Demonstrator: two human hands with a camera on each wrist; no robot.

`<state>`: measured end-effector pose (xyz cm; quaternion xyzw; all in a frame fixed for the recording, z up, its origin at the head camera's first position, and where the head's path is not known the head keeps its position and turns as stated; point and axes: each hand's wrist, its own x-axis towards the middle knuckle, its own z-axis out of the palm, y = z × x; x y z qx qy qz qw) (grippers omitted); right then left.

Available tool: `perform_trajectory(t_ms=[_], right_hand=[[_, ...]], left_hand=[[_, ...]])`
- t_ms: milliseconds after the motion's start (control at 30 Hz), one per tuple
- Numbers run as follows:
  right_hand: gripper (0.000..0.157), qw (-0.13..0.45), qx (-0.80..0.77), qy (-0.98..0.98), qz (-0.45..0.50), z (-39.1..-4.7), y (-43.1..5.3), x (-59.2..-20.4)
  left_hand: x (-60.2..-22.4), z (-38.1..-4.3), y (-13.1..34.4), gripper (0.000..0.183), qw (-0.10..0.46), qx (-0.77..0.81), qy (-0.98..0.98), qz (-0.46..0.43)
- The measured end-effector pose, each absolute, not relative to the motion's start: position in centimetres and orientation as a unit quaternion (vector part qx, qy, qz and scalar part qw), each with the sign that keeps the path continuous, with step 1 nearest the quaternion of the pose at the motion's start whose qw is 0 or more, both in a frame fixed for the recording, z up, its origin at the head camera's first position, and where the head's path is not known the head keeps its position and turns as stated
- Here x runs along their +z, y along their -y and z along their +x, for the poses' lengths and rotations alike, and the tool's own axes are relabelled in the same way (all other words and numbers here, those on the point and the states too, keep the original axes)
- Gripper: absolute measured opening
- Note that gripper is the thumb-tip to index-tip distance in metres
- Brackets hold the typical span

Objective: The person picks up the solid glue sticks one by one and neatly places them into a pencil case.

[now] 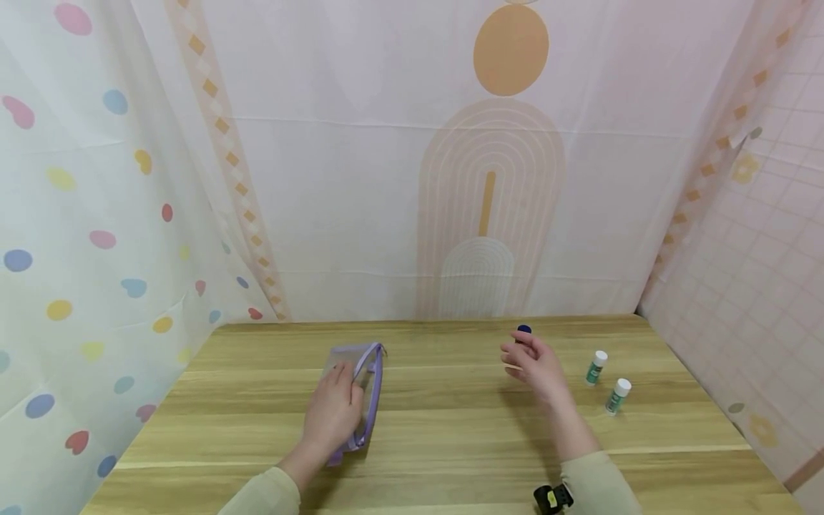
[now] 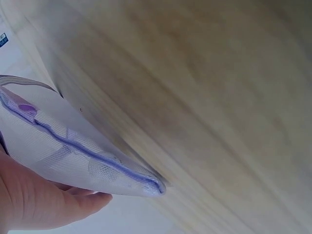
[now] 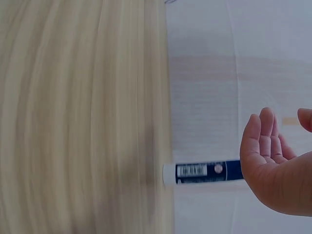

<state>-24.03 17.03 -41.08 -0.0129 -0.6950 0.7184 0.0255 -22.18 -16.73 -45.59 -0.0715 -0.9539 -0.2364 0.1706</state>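
My left hand grips a see-through mesh zip pouch with purple trim, at the left of the table. In the left wrist view the pouch stands tilted, its purple zip facing up and the thumb along its side. Toward the back right, my right hand hovers with loosely curved fingers and nothing between them. Just beyond it a dark blue cap shows. The right wrist view reveals a blue glue stick with a white base standing upright, partly hidden by the hand; contact cannot be told.
Two glue sticks with white caps and green labels stand to the right of the right hand, one farther back and one nearer. Patterned curtains close off the wooden table at the back and both sides.
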Motion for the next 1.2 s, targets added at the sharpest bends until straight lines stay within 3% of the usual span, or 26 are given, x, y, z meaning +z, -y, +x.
perform_trajectory(t_ms=[1200], right_hand=[[0.050,0.062,0.640,0.765,-0.049,-25.2,-21.5,-41.3]], left_hand=[[-45.9,-22.3,16.7,0.046,0.173,-0.236,0.954,-0.066]])
